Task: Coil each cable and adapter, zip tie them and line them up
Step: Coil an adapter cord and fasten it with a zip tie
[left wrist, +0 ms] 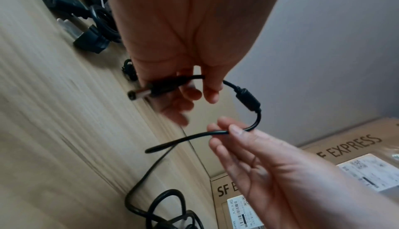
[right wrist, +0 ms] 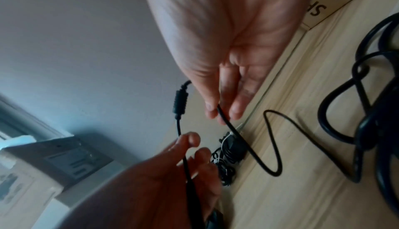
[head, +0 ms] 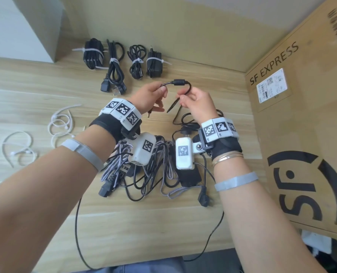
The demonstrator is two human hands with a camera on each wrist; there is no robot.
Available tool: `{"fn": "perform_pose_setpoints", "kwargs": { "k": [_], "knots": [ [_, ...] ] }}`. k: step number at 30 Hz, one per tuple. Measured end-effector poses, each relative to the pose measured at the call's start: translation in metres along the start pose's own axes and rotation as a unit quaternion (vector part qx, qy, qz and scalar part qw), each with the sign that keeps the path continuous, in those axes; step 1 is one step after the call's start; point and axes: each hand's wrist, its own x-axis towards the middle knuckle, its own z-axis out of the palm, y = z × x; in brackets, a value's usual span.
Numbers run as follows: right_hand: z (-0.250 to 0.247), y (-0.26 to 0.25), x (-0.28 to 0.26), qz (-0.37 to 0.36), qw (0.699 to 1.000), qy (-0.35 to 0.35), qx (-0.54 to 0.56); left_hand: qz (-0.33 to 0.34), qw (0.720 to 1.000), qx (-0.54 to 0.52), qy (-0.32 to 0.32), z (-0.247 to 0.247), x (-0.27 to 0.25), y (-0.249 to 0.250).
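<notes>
Your left hand (head: 151,95) pinching the black cable (head: 178,83) near its barrel plug, your right hand (head: 196,102) pinching it past the ferrite bead, held above the tabletop (head: 35,91), four tied bundles (head: 122,58) beyond it, cardboard box (head: 301,125) right of it.

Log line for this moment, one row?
stage: coiling cable | left hand: pinches plug end | right hand: pinches cable | row: four tied bundles | pile: uncoiled

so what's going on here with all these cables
A person is starting to coil a thin black cable: the left hand pinches it near its plug and the right hand pinches it further along. Four tied bundles lie in a row at the back, a tangled pile waits below the wrists, and loose zip ties lie to the left.
</notes>
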Motion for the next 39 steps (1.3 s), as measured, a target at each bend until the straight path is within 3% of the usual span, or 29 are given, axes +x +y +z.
{"fn": "perform_pose_setpoints", "kwargs": {
  "k": [4,6,9,14,22,28,31,33,35,39],
  "knots": [
    [0.010,-0.011,-0.001,-0.052,0.998,0.019,0.004,0.020,0.990,0.135,-0.032,-0.002,0.001,-0.005],
    [0.015,-0.016,0.001,-0.078,0.997,0.017,0.003,0.037,0.987,0.153,-0.016,-0.001,0.001,-0.006],
    [0.015,-0.020,0.004,-0.106,0.994,0.025,-0.010,0.055,0.991,0.116,0.041,0.000,-0.003,0.000],
    [0.024,-0.008,0.008,-0.039,0.996,-0.038,-0.075,0.035,0.989,-0.142,0.023,-0.011,-0.003,-0.001],
    [0.061,0.003,0.014,0.036,0.984,-0.137,-0.103,0.027,0.990,-0.139,-0.017,-0.017,-0.008,-0.002],
    [0.073,-0.003,0.018,0.014,0.982,-0.184,0.034,-0.012,0.989,-0.143,-0.041,-0.025,-0.009,-0.009],
    [0.071,-0.007,0.019,-0.007,0.986,-0.133,0.104,-0.016,0.991,-0.135,-0.001,-0.030,-0.008,-0.015],
    [0.069,-0.007,0.019,-0.020,0.990,-0.076,0.119,-0.008,0.995,-0.087,0.049,-0.034,-0.005,-0.019],
    [0.065,-0.008,0.018,-0.029,0.992,-0.065,0.108,-0.005,0.996,-0.022,0.083,-0.038,-0.002,-0.021],
    [0.057,-0.013,0.016,-0.052,0.994,-0.096,0.025,-0.003,1.000,-0.007,0.023,-0.037,-0.002,-0.025]
  ]
}}
